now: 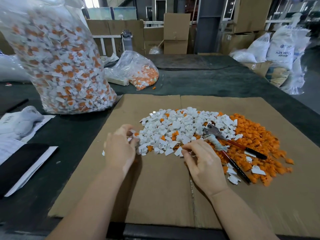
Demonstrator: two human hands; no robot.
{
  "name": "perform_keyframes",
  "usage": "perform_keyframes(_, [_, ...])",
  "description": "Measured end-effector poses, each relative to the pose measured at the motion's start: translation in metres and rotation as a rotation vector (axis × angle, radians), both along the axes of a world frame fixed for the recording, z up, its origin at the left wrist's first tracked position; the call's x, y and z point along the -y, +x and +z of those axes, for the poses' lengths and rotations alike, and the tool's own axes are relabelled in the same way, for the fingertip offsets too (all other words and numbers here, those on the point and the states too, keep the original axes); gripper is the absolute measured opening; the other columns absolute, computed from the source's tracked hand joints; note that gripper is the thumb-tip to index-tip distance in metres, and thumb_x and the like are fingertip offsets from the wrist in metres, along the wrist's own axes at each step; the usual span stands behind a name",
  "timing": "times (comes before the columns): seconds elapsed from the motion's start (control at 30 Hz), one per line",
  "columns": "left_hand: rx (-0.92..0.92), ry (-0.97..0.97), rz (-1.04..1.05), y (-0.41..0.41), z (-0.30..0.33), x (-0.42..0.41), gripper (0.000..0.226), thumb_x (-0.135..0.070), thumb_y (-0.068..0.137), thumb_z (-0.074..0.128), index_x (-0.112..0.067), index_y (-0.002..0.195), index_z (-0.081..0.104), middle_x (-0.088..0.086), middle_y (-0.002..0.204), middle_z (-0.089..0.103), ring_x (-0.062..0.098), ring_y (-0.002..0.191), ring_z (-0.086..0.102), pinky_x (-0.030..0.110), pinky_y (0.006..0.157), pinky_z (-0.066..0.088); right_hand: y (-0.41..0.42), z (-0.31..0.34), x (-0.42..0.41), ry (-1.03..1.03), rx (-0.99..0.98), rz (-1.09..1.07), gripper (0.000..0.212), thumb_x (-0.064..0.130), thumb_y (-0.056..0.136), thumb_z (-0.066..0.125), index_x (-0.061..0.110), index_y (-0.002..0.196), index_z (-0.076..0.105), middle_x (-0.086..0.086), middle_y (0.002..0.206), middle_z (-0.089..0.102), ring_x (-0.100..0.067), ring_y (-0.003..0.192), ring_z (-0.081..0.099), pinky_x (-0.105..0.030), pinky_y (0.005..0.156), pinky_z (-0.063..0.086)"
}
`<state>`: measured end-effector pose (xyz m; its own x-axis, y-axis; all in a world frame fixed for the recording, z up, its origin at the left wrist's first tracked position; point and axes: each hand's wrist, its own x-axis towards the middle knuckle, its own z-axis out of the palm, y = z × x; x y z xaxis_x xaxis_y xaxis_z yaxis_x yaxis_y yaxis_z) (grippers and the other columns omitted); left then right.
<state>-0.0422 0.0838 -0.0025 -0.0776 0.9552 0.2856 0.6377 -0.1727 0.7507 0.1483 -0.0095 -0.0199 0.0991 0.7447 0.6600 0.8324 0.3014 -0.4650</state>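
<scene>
Bare throughout — left hand (119,149), right hand (202,163) and both forearms, as far as seen.

**Dark worktop, cardboard on top**

The dark worktop (216,78) carries a flat cardboard sheet (155,187) directly under the fingers (187,151). Beyond the fingers to the left stands a big clear bag (65,66); a smaller bag (138,70) lies farther behind. Papers (10,148) lie far left.
</scene>
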Motion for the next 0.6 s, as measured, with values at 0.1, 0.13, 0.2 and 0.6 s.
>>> perform_keyframes(0.1, [-0.263, -0.032, 0.096, -0.013, 0.000, -0.010, 0.022, -0.022, 0.091, 0.058, -0.027, 0.113, 0.062, -0.001, 0.104, 0.067, 0.024, 0.103, 0.054, 0.042, 0.090, 0.044, 0.000, -0.001, 0.000, -0.014, 0.027, 0.004, 0.003, 0.003, 0.083, 0.067, 0.003, 0.080, 0.066, -0.002, 0.078, 0.060, -0.017, 0.077, 0.056, -0.024, 0.066, 0.048])
perform_keyframes(0.13, [-0.348, -0.025, 0.112, -0.014, -0.001, -0.011, 0.023, -0.023, 0.092, 0.056, -0.027, 0.114, 0.063, -0.001, 0.107, 0.066, 0.024, 0.106, 0.050, 0.039, 0.091, 0.042, -0.001, -0.001, 0.000, -0.015, 0.034, 0.003, 0.003, 0.002, 0.082, 0.067, 0.004, 0.080, 0.066, -0.002, 0.078, 0.060, -0.017, 0.077, 0.056, -0.025, 0.066, 0.048])
perform_keyframes(0.2, [-0.409, -0.032, 0.098, -0.013, -0.002, -0.013, 0.026, -0.024, 0.095, 0.053, -0.027, 0.119, 0.062, 0.000, 0.110, 0.061, 0.025, 0.109, 0.046, 0.036, 0.091, 0.036, -0.001, -0.002, 0.000, -0.015, 0.042, -0.004, 0.004, 0.002, 0.082, 0.067, 0.004, 0.079, 0.066, -0.003, 0.077, 0.060, -0.017, 0.076, 0.056, -0.025, 0.065, 0.048])
perform_keyframes(0.6, [-0.518, -0.029, 0.025, 0.005, 0.002, 0.007, 0.014, -0.043, 0.085, 0.062, -0.031, 0.086, 0.069, -0.009, 0.086, 0.052, 0.018, 0.101, 0.044, 0.030, 0.080, 0.026, 0.002, -0.004, -0.002, -0.039, 0.074, -0.084, 0.008, -0.002, 0.077, 0.070, 0.004, 0.077, 0.065, -0.004, 0.076, 0.061, -0.020, 0.077, 0.058, -0.019, 0.071, 0.043])
